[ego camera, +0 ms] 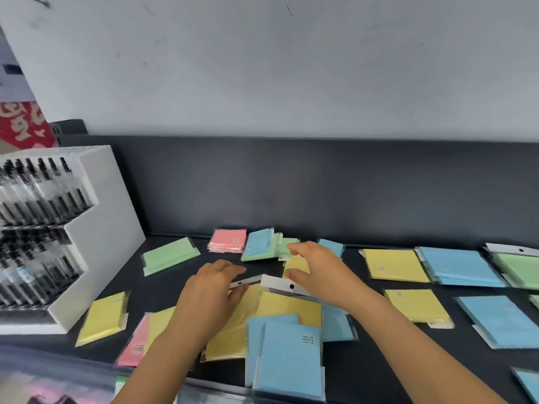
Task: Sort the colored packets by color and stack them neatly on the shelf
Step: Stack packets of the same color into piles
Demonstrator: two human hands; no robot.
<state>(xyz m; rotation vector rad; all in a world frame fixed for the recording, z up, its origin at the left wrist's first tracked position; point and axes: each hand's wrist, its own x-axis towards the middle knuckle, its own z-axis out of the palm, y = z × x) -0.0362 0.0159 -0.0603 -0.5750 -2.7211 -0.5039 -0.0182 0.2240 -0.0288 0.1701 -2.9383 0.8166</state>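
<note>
Colored packets lie scattered on a dark shelf (376, 365). My left hand (211, 293) pinches the white header strip of a yellow packet (233, 330) in the middle pile. My right hand (319, 269) hovers with spread fingers over another yellow packet (291, 307) and a small yellow one (297, 265); it holds nothing. Two blue packets (288, 357) overlap at the front of the pile. A pink stack (227, 242) and a blue-and-green pile (259, 247) sit by the back wall. One green packet (169, 255) lies alone at the left.
A white display rack of pens (96, 228) stands at the left. Near it lie a yellow packet (103, 317) and a pink one (135, 342). To the right are yellow (396, 265), blue (458, 269), green (516, 269), yellow (414, 307) and blue (501, 322) packets.
</note>
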